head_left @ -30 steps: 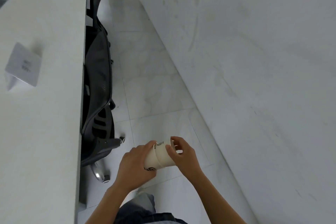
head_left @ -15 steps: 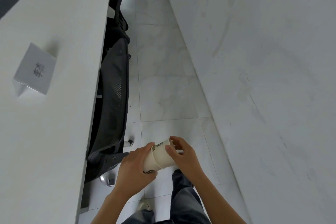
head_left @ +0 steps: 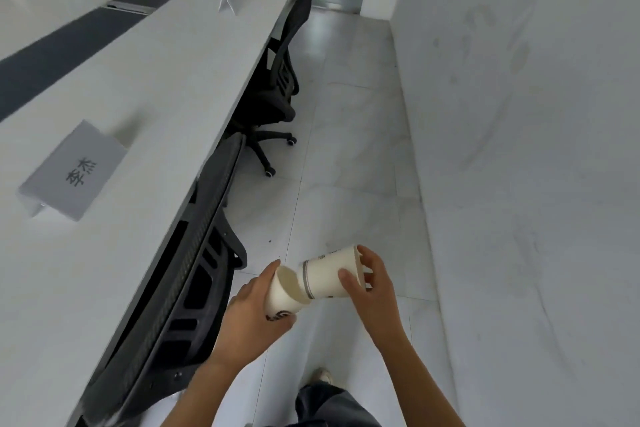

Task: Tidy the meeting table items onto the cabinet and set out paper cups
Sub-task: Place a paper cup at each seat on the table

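Note:
Low in the middle of the head view, I hold two cream paper cups over the floor. My left hand (head_left: 247,315) grips one paper cup (head_left: 282,295) with its mouth facing up and right. My right hand (head_left: 372,283) grips a second paper cup (head_left: 329,276), lying sideways, its base just at the mouth of the first. The two cups are pulled almost apart. The long white meeting table (head_left: 138,115) runs along my left, with a folded name card (head_left: 74,168) standing on it.
Two black mesh office chairs (head_left: 194,274) (head_left: 277,80) are tucked against the table edge. A white wall (head_left: 519,149) closes the right side of a narrow tiled aisle (head_left: 346,149). More name cards (head_left: 228,0) stand farther along the table. My shoe (head_left: 323,374) is below.
The nested cups have come apart: my right hand drew one cup out to the right. The view has swung left and advanced along the aisle.

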